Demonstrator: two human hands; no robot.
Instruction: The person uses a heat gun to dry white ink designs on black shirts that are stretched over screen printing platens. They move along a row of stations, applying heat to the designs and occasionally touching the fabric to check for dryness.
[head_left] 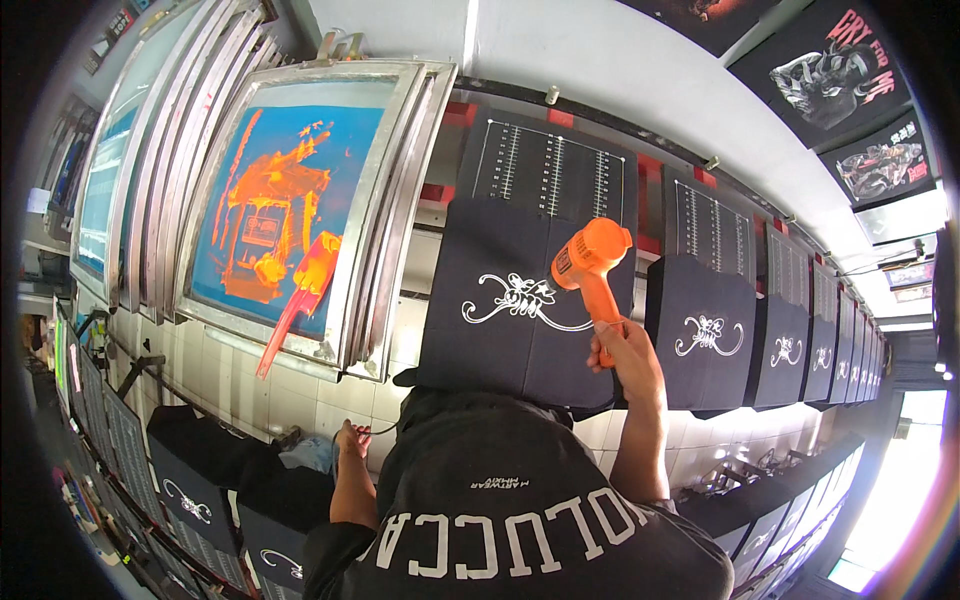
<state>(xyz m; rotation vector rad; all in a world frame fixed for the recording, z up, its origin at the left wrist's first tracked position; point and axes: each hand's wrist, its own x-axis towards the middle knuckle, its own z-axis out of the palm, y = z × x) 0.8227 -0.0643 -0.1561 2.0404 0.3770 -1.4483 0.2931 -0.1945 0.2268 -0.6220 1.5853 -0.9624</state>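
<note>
An orange hair dryer [594,255] is gripped by its handle in my right hand [630,355]. Its nozzle points left over a black shirt [480,355] stretched on a flat printing board [545,165]. A white curling line design [515,300] is printed on that shirt, just below and left of the dryer. Low at my left side, my left hand [350,440] is closed on a thin dark cord [380,431], which runs toward my body. Part of the cord is hidden by my shirt.
More boards with black printed shirts [708,335] run in a row to the right. At the left stands a stack of framed screens; the front screen [360,130] bears orange ink and a red-handled ink spatula [290,320]. Behind me is another row of shirts [190,500].
</note>
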